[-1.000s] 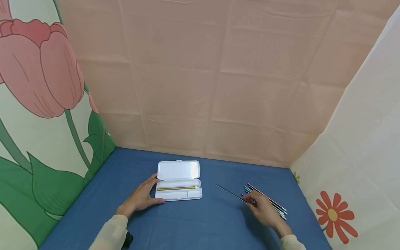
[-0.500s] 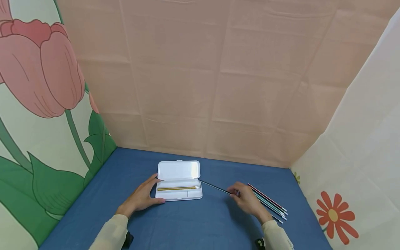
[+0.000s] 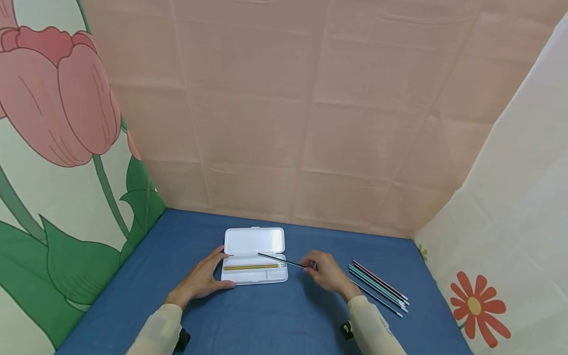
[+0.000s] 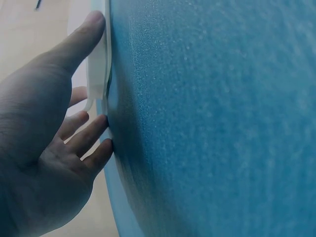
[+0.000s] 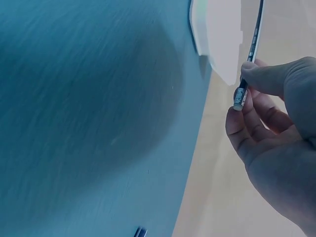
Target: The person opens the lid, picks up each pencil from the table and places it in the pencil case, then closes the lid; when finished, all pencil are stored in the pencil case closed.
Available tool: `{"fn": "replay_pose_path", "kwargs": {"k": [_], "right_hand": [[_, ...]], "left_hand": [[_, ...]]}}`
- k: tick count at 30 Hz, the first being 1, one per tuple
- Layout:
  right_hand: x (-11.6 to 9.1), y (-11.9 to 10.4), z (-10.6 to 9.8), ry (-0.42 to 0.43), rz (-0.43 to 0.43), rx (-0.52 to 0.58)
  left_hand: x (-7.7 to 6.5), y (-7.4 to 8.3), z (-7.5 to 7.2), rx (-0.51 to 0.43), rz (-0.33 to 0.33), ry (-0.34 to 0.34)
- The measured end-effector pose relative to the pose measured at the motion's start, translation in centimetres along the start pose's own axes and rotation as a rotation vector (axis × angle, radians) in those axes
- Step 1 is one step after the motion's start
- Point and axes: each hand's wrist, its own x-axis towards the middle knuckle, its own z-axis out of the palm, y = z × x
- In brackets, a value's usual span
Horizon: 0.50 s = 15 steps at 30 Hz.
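A white plastic pencil case [image 3: 241, 279] lies with its lid [image 3: 254, 240] raised back on the blue cloth. Gold pencils [image 3: 250, 267] lie lengthwise in its tray. My left hand [image 3: 199, 278] holds the case's left end, thumb [image 4: 91, 29] at the front wall and fingers toward the back. Between thumb and fingers, my right hand [image 3: 327, 272] pinches a dark pencil [image 3: 281, 260] near its pale end. The pencil slants leftward, its far part over the tray near the hinge. In the right wrist view, the pencil [image 5: 254, 42] shows light markings along its barrel.
To the right lie several loose pencils [image 3: 377, 283], teal and red with white ends, and a dark one [image 3: 379, 299] slightly apart. The blue cloth [image 3: 266, 320] meets a beige backdrop [image 3: 248, 123] behind, with patterned fabric at both sides.
My right hand has carried the dark pencil left from beside the loose pencils, bringing its far end over the case. My left hand has stayed at the case.
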Motion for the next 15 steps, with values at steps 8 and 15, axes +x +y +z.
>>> {"fn": "replay_pose_path", "kwargs": {"k": [8,15], "right_hand": [[2.2,-1.1,1.3,-0.041,-0.021,-0.011],[3.7,-1.8,2.2,-0.072,-0.019,0.017]], "left_hand": [[0.1,-0.3,0.0,0.007,0.011,0.001],[0.1,-0.5,0.1,0.001,0.016,0.005]]}}
